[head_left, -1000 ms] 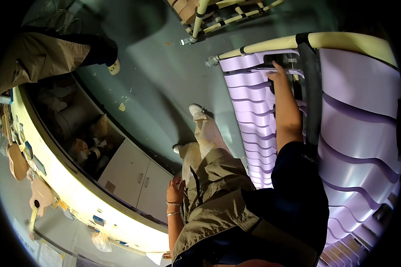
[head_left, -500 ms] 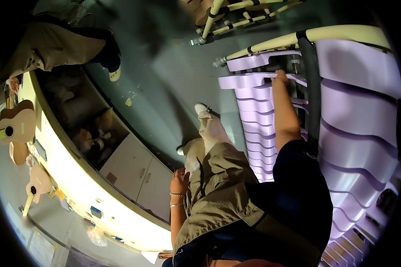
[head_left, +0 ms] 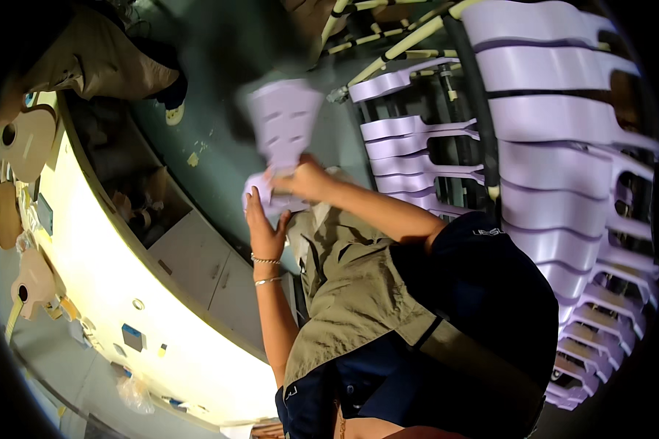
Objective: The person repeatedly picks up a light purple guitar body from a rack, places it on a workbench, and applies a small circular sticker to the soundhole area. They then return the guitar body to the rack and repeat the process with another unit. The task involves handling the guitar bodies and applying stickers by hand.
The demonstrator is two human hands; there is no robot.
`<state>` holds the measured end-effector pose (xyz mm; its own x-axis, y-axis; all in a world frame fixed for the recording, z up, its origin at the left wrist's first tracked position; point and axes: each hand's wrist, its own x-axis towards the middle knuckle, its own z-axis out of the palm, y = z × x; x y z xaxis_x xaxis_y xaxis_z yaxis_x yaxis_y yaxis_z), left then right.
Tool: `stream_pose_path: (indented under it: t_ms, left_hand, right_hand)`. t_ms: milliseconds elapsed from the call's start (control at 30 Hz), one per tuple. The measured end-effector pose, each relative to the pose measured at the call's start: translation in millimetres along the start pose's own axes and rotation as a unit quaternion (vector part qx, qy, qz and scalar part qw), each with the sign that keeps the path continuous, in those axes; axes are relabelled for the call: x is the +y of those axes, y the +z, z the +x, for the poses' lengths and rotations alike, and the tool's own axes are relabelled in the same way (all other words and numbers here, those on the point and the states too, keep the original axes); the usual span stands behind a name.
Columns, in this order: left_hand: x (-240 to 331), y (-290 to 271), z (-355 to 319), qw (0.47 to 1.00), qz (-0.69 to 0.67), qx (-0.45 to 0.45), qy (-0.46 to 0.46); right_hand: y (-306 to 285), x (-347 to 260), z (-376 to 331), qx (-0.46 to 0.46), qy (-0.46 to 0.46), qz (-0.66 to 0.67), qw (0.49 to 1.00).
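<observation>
The lilac guitar body [head_left: 284,124] is in both of your hands, lifted in front of you above the grey-green floor [head_left: 220,157], and it looks blurred. Your right hand [head_left: 304,181] is closed around its lower, narrow end, with fingers curled on it. Your left hand [head_left: 265,219] is open and flat, with fingers together, and it supports the same end from under; two thin bracelets [head_left: 265,269] sit on this wrist. The body is tilted, its wide part points away from you and shows some slots in the surface.

On your right stands a rack [head_left: 483,110] of cream tubes, and many more lilac guitar bodies [head_left: 556,175] lie in it in rows, one beside another. On your left there is a long pale yellow workbench [head_left: 117,293], and on it a few small unpainted wooden guitar bodies [head_left: 22,139] lie near the far edge. Another person [head_left: 102,58] in khaki clothes stands at the bench, well apart from you
</observation>
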<state>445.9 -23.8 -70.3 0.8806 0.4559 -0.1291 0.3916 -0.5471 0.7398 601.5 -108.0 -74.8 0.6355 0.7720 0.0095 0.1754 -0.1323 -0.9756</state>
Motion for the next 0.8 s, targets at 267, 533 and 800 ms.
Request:
stream_pose_path:
  t_ms: [267,533,800]
  left_hand:
    - [36,-135,-83,0.852,-0.402,0.331,0.045]
    - [6,-265,-235,0.455,-0.584,0.669,0.068]
    - [24,-209,-189,0.363,-0.459,0.811,-0.006]
  right_hand:
    - [84,-220,16,-0.259,-0.281,0.06,0.922]
    - [140,-129,42,-0.123,-0.041,-0.086,0.988]
    - [184,-78,79,-0.422,0.373,0.335,0.755]
